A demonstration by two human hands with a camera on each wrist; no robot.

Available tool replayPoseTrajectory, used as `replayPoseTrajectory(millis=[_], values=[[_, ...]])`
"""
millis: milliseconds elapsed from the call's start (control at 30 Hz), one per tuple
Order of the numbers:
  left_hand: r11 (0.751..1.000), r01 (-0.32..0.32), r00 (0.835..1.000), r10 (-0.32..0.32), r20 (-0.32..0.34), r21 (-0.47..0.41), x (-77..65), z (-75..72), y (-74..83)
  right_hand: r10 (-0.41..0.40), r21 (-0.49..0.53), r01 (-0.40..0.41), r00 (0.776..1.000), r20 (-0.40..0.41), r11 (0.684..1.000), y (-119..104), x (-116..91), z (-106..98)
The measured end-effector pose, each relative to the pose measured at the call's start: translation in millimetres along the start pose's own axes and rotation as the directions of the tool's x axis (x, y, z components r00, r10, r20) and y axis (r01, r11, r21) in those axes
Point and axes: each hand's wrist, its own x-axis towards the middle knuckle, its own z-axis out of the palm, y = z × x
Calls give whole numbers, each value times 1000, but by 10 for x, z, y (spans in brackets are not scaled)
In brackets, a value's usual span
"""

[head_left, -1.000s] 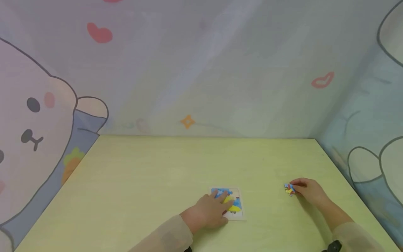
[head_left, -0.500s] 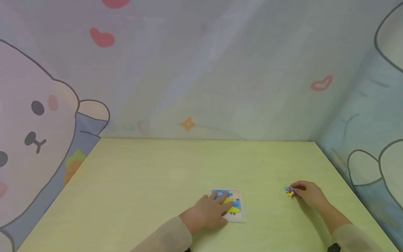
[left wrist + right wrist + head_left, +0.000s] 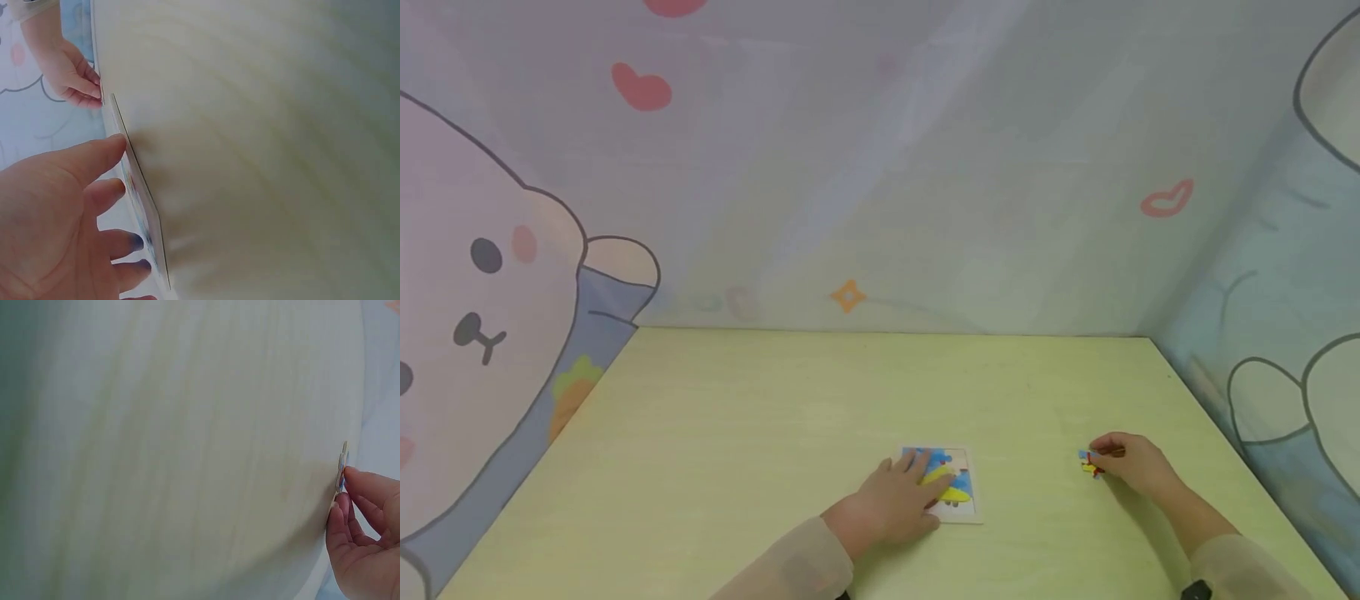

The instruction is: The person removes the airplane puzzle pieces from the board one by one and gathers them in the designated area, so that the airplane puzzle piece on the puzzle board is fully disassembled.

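Note:
A square jigsaw puzzle board (image 3: 964,510) with a pale frame lies on the table, its picture blue, yellow and white. My left hand (image 3: 895,502) rests over its left part with fingers spread, hiding some of the picture. In the left wrist view, the thumb (image 3: 103,156) touches the near edge of the board (image 3: 147,206) and the fingertips lie over its face. Farther right, my right hand (image 3: 1138,464) pinches small blue, yellow and red jigsaw pieces (image 3: 1087,467) between thumb and fingers. Seen edge-on in the right wrist view, the pieces (image 3: 342,465) look thin and overlapping; how many is unclear.
The pale yellow-green table (image 3: 760,433) carries the board and spreads around both hands. A printed cloth backdrop (image 3: 925,167) rises along its back edge and both sides, with a cartoon bear (image 3: 490,292) at the left.
The jigsaw pieces have turned slightly in my right hand's fingertips, and more of them is covered. My left hand stays on the board with only a slight shift.

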Motion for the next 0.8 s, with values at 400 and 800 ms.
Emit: replayPoseTrajectory(millis=[400,800], values=[[998,37,999,-36,13,-43,-30,2,-52,-31,39,31,999,7,999,-61,4,45],[998,45,999,-44,21,-49,21,-47,-19,-143,220,138,990,4,966,-561,-14,239]])
